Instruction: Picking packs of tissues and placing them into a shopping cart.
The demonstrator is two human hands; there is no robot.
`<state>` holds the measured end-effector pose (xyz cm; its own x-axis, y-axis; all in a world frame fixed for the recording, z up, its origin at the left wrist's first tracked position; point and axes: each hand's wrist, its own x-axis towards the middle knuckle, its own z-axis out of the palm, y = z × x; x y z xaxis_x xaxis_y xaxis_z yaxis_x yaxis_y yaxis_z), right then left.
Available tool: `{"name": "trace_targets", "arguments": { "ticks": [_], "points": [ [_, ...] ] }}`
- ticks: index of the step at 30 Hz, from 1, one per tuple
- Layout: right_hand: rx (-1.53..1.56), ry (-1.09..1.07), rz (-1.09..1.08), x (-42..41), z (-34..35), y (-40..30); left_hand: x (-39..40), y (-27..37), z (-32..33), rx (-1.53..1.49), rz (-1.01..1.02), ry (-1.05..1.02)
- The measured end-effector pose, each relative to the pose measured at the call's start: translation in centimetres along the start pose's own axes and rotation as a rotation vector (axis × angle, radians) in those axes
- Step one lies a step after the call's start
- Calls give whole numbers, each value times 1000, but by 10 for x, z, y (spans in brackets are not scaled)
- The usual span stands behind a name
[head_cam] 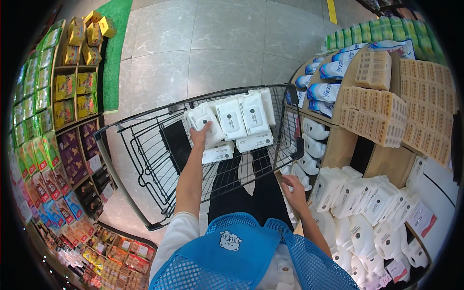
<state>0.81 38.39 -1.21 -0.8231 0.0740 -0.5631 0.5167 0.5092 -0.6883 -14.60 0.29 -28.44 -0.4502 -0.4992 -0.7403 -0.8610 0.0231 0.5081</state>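
My left hand (198, 136) grips the near left end of a white soft pack of wipes (206, 121), its fingers spread over the top. That pack lies in a black wire shopping cart (203, 190) in front of me. Beside it are two more white packs, a middle one (230, 117) and a right one (255, 112), with another partly hidden at the far right. Lower packs, a left one (218, 153) and a right one (255, 140), show their sides. My right hand (294, 190) hangs between cart and shelf, fingers loosely bent, holding nothing.
Right of me, a wooden shelf (340, 139) bears stacked white packs (357, 190), white bottles (362, 232), blue-and-white pouches (324, 92) and beige blocks (373, 112). Snack shelves (74, 125) stand left. Green matting (114, 54) borders the tiled floor (224, 43). A black panel (175, 145) sits in the cart.
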Motion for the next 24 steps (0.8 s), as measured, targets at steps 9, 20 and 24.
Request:
{"name": "trace_targets", "arguments": {
  "ticks": [9,20,24],
  "points": [
    [18,1,-10,-3,3,1,19,-7,-15,-58,-2,-239],
    [102,-28,-74,-4,6,-19,-52,35,-76,-445,-138,-450],
    [219,-13,-103,5,7,-35,-134,84,-82,-679,-307,-665]
  ]
}}
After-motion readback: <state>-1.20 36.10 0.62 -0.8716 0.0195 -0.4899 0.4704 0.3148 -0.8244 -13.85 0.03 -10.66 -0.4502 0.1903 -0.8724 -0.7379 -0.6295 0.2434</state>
